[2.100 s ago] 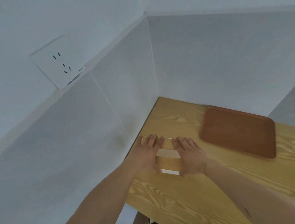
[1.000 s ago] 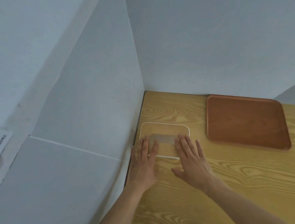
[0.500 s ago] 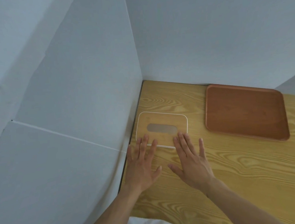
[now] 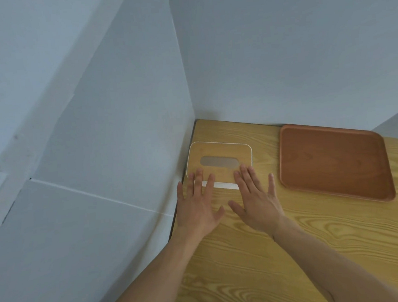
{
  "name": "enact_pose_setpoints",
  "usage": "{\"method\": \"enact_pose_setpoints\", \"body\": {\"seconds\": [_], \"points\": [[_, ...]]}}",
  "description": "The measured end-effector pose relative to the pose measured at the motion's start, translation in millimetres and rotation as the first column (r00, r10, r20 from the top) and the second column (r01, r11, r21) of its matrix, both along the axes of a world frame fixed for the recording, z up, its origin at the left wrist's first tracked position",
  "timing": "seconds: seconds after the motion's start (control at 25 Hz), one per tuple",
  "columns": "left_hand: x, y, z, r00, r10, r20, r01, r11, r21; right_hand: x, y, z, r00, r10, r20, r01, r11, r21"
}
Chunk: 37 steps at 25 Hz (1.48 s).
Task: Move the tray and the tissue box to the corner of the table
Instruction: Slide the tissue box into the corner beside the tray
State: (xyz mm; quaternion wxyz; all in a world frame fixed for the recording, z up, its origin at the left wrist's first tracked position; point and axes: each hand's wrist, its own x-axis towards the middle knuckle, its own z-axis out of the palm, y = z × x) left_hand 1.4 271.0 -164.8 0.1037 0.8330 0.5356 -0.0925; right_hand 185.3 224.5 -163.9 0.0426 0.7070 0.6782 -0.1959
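— What's around you there?

— Pale grey walls (image 4: 280, 49) meet in a corner, and a wooden table (image 4: 296, 250) with bold yellow grain is pushed right into it. The wall on my left has a thin horizontal seam running across it.

— And the tissue box?

— The tissue box (image 4: 219, 154) sits against the left wall, near the corner but a little short of the back wall. It has a flat wood-look lid with rounded corners, a thin white rim around it, and a long greyish slot with rounded ends in the middle. A strip of its white front side shows below the lid.

— The tray?

— The tray (image 4: 332, 161) is reddish-brown, smooth, rectangular with rounded corners and a low raised lip. It lies flat to the right of the box, its far edge near the back wall, with a band of bare table between the two.

— Your hands?

— Both flat and spread, gripping nothing. My left hand (image 4: 197, 205) reaches the near left part of the lid with its fingertips; my right hand (image 4: 257, 203) does the same at the near right. Whether they press down or just hover, I can't tell. Both forearms are bare.
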Motion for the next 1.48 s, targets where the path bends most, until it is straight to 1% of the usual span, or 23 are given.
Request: {"method": "enact_pose_setpoints", "body": {"seconds": [0.2,0.48,0.64,0.84,1.2,1.48], "points": [[16.0,29.1,14.6,1.000,0.015,-0.009,-0.015,0.999,-0.034,5.8,24.0,2.9,0.999,-0.025,-0.020,0.025,1.000,-0.009],[31.4,66.2,32.0,0.993,0.004,-0.120,-0.015,0.995,-0.094,11.4,57.3,9.1,0.999,-0.035,-0.017,0.034,0.998,-0.046],[37.6,86.0,39.8,0.988,-0.013,-0.157,-0.009,0.990,-0.137,15.2,73.9,11.5,0.998,-0.043,-0.035,0.041,0.997,-0.067],[43.9,104.8,45.8,0.985,-0.017,-0.173,-0.013,0.986,-0.168,20.5,94.5,12.2,0.999,-0.044,-0.025,0.042,0.995,-0.087],[58.2,132.6,48.4,0.978,-0.009,-0.210,-0.030,0.983,-0.181,27.4,120.0,9.0,0.998,-0.057,-0.026,0.055,0.996,-0.065],[66.5,147.6,45.4,0.980,-0.007,-0.200,-0.030,0.983,-0.180,34.0,133.5,7.6,0.998,-0.063,-0.028,0.061,0.997,-0.053]]}}
